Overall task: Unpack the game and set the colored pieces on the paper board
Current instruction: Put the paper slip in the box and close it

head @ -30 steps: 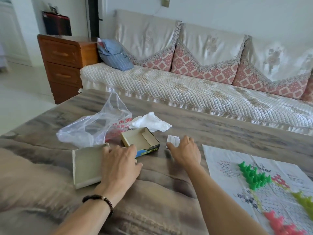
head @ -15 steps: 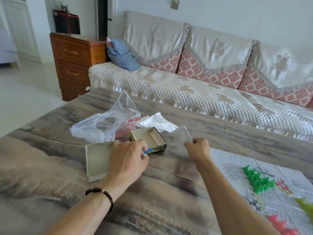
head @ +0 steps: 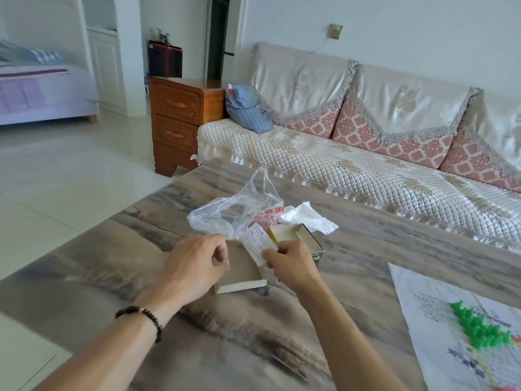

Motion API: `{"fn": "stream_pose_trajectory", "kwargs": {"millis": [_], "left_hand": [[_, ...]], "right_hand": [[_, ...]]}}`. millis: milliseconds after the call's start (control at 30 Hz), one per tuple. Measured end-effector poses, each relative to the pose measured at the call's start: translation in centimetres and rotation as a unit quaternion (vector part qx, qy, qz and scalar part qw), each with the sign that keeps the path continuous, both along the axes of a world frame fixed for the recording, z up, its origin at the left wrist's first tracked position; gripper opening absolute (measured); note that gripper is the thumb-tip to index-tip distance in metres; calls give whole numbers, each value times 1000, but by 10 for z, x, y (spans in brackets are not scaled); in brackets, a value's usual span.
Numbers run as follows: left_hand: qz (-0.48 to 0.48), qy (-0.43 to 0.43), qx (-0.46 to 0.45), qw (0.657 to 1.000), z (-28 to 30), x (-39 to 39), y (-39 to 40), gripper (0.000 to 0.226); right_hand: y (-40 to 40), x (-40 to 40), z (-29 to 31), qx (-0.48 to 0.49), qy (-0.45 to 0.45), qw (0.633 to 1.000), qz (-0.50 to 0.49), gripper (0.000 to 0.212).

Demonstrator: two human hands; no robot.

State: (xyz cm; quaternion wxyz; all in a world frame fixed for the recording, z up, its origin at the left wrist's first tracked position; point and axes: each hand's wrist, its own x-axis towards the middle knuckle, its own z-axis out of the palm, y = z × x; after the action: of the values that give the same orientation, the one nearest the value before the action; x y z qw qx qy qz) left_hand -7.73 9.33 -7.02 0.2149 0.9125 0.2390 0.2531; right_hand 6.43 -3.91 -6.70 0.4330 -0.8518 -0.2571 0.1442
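My right hand [head: 291,263] pinches a small printed paper slip [head: 258,241] and holds it above the open box lid [head: 242,277]. My left hand [head: 194,266] hovers at the lid's left side, its fingers curled near the slip's lower edge; whether they touch the lid I cannot tell. The open game box [head: 306,244] lies just behind my right hand. At the far right the paper board [head: 428,314] lies flat, with a cluster of green pieces [head: 479,325] standing on it.
A clear plastic bag [head: 236,213] and a crumpled white bag [head: 307,217] lie on the marble-patterned table [head: 253,334] behind the box. A sofa [head: 366,165] runs along the table's far side, with a wooden nightstand [head: 177,119] at its left end.
My right hand lifted the paper slip off the table and carried it left over the box lid. My left hand rose from the lid toward the slip. The camera tilted up and left.
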Motion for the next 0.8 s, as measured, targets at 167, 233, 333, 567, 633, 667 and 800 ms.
{"fn": "stream_pose_trajectory", "kwargs": {"millis": [167, 233, 333, 567, 633, 667, 800], "left_hand": [[-9, 55, 8, 998, -1, 1, 7, 20], [-6, 57, -7, 998, 2, 3, 8, 25], [-33, 94, -34, 994, 3, 7, 8, 59], [-121, 229, -29, 965, 5, 5, -4, 109], [-139, 226, -36, 964, 5, 8, -10, 110], [-148, 230, -39, 961, 5, 9, -14, 112], [-163, 216, 3, 963, 8, 18, -34, 111]], "right_hand": [[7, -13, 5, -45, -98, 994, 31, 25], [1, -6, 6, -35, -157, 987, -7, 18], [-16, 10, 3, -100, -222, 969, -32, 25], [-58, 33, -6, -307, -268, 913, 28, 25], [-73, 35, -1, -296, -276, 914, 22, 21], [-80, 34, 4, -284, -283, 916, 18, 20], [-102, 23, 29, -171, -263, 950, 1, 9]]}}
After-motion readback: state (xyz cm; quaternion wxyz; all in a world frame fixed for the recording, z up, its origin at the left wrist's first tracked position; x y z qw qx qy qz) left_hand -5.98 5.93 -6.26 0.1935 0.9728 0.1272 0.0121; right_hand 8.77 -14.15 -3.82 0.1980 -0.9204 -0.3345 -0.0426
